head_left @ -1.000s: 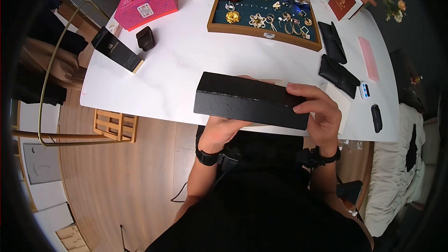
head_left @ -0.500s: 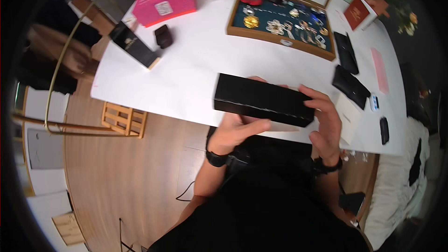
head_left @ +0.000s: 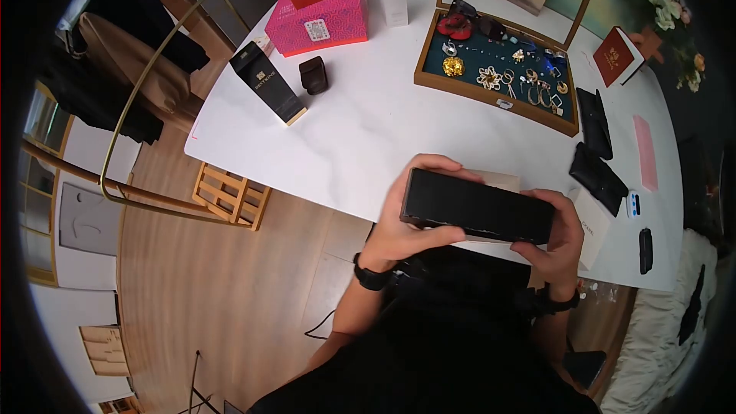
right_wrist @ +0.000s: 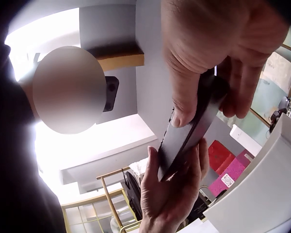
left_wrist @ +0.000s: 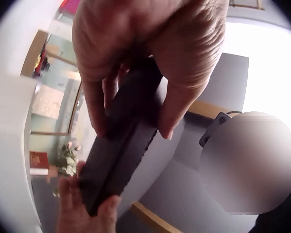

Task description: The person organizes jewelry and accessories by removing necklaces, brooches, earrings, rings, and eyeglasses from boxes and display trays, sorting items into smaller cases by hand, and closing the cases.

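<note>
A long black box [head_left: 479,207] with a scuffed edge is held level between both hands over the table's near edge. My left hand [head_left: 400,222] grips its left end, fingers along the far side and thumb on the near lower edge. Around the right end, my right hand [head_left: 563,249] holds it with fingers over the far corner and thumb at the near side. Both wrist views show the box [left_wrist: 121,150] pinched between thumbs and fingers. A pale flat piece [head_left: 500,179] shows partly behind the box, mostly hidden by it.
On the white table [head_left: 353,153] stand a jewellery case [head_left: 498,103] with a raised lid, a pink patterned box [head_left: 337,19], a black carton [head_left: 268,84] and a small dark brown case [head_left: 313,75]. Black pouches [head_left: 598,176] and a white box [head_left: 590,218] lie at right.
The head view has swung left. My left hand has shifted from beneath the box to round its left end. My right hand now wraps the right end with its thumb on the near side.
</note>
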`<state>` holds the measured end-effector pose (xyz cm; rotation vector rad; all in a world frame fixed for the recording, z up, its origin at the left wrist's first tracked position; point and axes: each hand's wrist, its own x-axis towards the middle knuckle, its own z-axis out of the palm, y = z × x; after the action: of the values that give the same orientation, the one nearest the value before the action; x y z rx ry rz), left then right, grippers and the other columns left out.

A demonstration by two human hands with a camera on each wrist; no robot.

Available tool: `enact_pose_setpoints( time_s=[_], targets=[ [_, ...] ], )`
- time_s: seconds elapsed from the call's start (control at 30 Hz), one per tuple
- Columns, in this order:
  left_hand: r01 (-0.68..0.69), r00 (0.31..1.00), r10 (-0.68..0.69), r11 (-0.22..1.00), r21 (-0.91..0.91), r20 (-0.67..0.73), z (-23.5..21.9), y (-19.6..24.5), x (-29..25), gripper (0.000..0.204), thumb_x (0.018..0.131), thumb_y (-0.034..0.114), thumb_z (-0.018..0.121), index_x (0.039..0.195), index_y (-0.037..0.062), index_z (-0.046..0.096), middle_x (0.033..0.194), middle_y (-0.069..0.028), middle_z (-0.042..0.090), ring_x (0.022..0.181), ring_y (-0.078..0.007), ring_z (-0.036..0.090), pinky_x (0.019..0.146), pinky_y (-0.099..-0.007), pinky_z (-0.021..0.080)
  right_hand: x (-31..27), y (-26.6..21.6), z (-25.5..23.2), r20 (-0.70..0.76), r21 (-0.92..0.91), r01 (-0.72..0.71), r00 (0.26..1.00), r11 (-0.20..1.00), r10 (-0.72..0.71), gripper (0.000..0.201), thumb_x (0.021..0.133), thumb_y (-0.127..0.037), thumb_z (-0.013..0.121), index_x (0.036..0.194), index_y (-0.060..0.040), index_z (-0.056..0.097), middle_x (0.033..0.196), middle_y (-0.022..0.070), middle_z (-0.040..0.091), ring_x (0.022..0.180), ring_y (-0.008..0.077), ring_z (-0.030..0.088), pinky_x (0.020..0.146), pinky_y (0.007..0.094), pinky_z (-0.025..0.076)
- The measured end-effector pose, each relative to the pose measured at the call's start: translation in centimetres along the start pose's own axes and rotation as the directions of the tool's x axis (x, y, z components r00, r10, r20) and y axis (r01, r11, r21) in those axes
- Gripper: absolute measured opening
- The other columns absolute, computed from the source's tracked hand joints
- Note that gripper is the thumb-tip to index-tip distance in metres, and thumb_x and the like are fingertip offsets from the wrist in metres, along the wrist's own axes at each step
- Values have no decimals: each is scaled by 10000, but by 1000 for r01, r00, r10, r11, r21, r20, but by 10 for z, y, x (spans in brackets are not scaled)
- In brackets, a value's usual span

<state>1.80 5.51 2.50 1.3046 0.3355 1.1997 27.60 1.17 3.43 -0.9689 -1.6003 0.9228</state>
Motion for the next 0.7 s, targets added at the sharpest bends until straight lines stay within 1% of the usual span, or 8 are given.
enact_pose_setpoints(
  time_s=[0.17,0.23,0.27,0.33,0.47,0.53,0.6,0.7],
  targets=[
    [26,997,1,927,373,-73,-14,45,-6,762,599,131,958,1246,-28,586,1161,-174,679,1111,-242,656,993,-354,491,1,-1,5,24,14,40,999,999,-40,717,668,-84,904,1285,16,553,1233,158,628,1161,248,606,996,365,475],
    [-10,1000,17,716,698,-2,-17,60,-7,629,632,159,935,1179,6,664,1090,-134,683,1041,-250,656,925,-341,500,5,-1,7,30,17,59,998,998,-59,705,673,-79,899,1281,14,556,1231,159,629,1151,249,611,983,359,484],
    [-7,1000,18,707,707,-8,-13,68,-6,629,632,159,935,1179,6,664,1090,-134,683,1041,-250,656,925,-341,500,7,-1,8,57,-12,71,996,997,-71,690,679,-76,893,1278,5,562,1229,153,633,1137,245,621,962,349,496],
    [-13,988,-137,398,917,73,-4,79,-4,589,672,203,902,1183,27,666,1044,-126,662,999,-296,628,877,-353,503,7,-1,10,83,-40,81,994,996,-78,675,685,-74,887,1276,-4,568,1226,146,637,1124,241,631,942,338,508],
    [-77,976,-173,297,952,133,-15,73,-8,551,721,245,867,1182,29,657,1055,-129,642,989,-326,608,859,-376,506,12,-10,24,105,-170,61,994,984,-43,651,702,-80,879,1279,-30,582,1265,127,635,1135,243,642,921,339,528],
    [-52,975,-192,281,958,110,-28,82,-12,534,733,237,861,1174,22,650,1067,-156,649,998,-344,606,875,-394,502,14,-14,28,74,-47,8,997,999,-4,646,708,-82,877,1281,-23,585,1324,149,616,1171,263,631,931,359,535],
    [51,991,-132,168,984,-28,-44,96,-18,525,739,203,860,1171,0,641,1055,-158,661,999,-313,625,890,-390,496,13,-16,21,25,-67,2,1000,998,0,656,715,-87,874,1298,-16,582,1358,162,598,1182,270,631,938,370,542],
    [287,956,32,115,951,-293,-83,101,-33,518,761,199,847,1158,-40,615,1051,-212,647,966,-386,623,878,-430,499,4,-12,-2,-32,-159,90,995,983,-97,600,752,-43,835,1300,-17,593,1264,148,652,1048,230,683,861,326,556]
  ],
)
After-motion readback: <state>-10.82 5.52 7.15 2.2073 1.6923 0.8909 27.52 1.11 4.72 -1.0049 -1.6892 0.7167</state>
